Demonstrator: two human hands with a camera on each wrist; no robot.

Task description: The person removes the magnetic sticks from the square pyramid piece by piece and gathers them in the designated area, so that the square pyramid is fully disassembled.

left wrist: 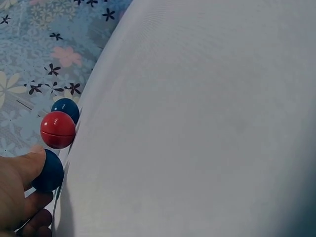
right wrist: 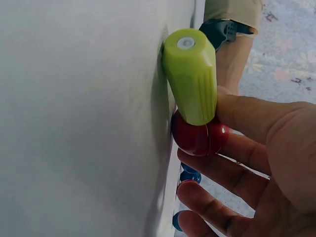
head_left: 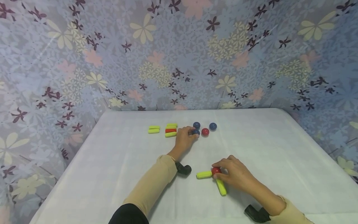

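My left hand (head_left: 184,138) pinches a dark blue ball (left wrist: 49,172) between thumb and fingers at the far side of the table. Close by are another blue ball (head_left: 196,125), a red ball (head_left: 205,132) and a third blue ball (head_left: 213,126). Nearer the front, my right hand (head_left: 236,174) holds a second red ball (right wrist: 192,138) by thumb and fingertips. Two yellow-green rods touch that ball: one rod (head_left: 204,175) points left, the other rod (head_left: 221,187) toward the front. In the right wrist view, one rod's end shows a small silvery disc.
Left of my left hand lie a pair of yellow-green rods (head_left: 153,131) and a small group with a red rod (head_left: 171,130) between yellow-green ones. A white cloth (head_left: 112,186) covers the table. Behind its far edge hangs a floral curtain (head_left: 179,56).
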